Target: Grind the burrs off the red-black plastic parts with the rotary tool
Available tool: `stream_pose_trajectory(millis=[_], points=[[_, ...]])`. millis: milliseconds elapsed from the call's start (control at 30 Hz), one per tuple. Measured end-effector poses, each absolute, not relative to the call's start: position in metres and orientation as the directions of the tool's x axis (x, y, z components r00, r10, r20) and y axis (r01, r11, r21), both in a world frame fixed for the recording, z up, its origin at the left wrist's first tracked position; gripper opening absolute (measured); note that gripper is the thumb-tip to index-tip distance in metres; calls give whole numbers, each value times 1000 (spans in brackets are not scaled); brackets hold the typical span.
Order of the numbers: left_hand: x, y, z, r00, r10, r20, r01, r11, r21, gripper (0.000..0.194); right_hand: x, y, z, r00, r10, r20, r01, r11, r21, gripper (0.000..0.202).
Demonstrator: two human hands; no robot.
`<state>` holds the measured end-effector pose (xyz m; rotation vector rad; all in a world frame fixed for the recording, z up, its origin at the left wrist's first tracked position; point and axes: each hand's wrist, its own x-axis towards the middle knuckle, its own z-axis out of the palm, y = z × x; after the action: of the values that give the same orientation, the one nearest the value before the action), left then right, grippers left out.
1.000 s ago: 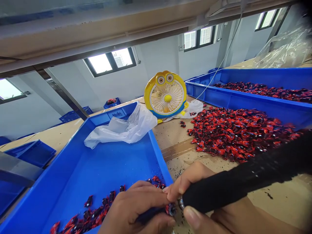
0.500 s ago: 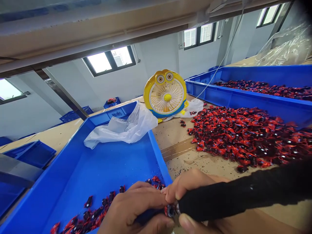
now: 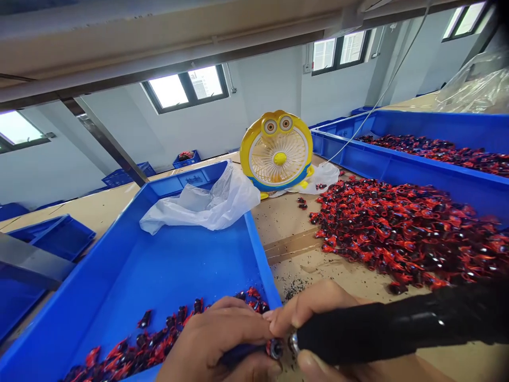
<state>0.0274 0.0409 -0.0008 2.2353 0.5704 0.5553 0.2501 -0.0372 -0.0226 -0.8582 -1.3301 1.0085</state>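
Note:
At the bottom centre, my left hand [image 3: 222, 339] is closed on a small black and red part [image 3: 275, 348], whose round open end faces right. My right hand [image 3: 318, 302] grips a thick black cylindrical tool [image 3: 358, 331] with a shiny metal tip. That tip is a short gap to the right of the part, and the fingertips of both hands meet above it. Several similar black and red parts [image 3: 155, 339] lie in the near end of a blue tray [image 3: 186, 254], left of my hands. A large heap of such parts [image 3: 397, 228] covers the table on the right.
Across the table stands a yellow and blue fan [image 3: 279, 158] with cartoon eyes. Thin plastic sheeting [image 3: 207, 207] hangs over the tray's far end. Another blue tray [image 3: 417, 164] of parts is behind the heap. Dark crumbs [image 3: 294, 286] dot the table; an overhead shelf [image 3: 159, 48] crosses above.
The tool's metal tip has drawn slightly back from the part, so a wider gap shows between them. The view has shifted a little. Both hands keep their hold.

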Motion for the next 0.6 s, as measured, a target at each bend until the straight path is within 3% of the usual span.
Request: stream_pose_trajectory(millis=[167, 367, 467, 600], points=[[31, 39, 0, 788, 567, 240, 224, -627, 746, 10, 252, -41, -28, -61, 936, 347, -26, 346, -938, 12], [30, 38, 0, 779, 554, 292, 217, -676, 704, 7, 250, -39, -36, -124, 935, 332, 177, 350, -920, 20], [31, 39, 1, 791, 546, 277, 197, -656, 729, 21, 253, -38, -28, -159, 940, 302, 193, 330, -924, 20], [29, 41, -2, 788, 547, 283, 187, -650, 737, 35, 253, -40, -20, -125, 919, 374, 173, 391, -904, 23]])
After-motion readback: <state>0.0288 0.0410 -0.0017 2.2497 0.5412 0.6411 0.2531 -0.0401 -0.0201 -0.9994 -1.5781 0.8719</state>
